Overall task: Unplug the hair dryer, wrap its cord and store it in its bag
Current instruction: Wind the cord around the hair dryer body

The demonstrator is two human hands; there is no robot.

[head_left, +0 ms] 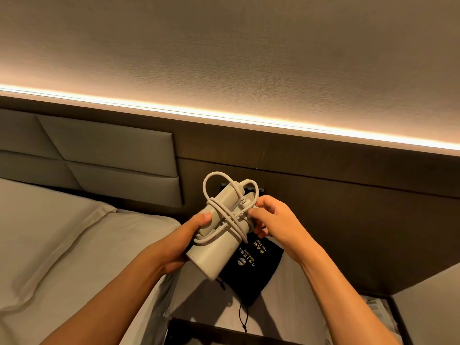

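Note:
A pale grey hair dryer [214, 255] is held up in front of me, folded, barrel end pointing down toward me. My left hand [185, 241] grips its body from the left, thumb on top. Its grey cord [227, 215] is looped around the body, with two loose loops standing up above. My right hand [270, 217] pinches the cord end at the dryer's right side. Below the dryer a black drawstring bag [254, 272] with gold print lies flat on the bedside surface, partly hidden by the dryer.
A bed with a grey sheet [62, 245] lies at the left, a padded headboard [99, 158] behind it. A dark wooden wall panel [323, 195] with a lit strip above runs across. The bag's drawstring [242, 317] hangs toward a dark object at the bottom edge.

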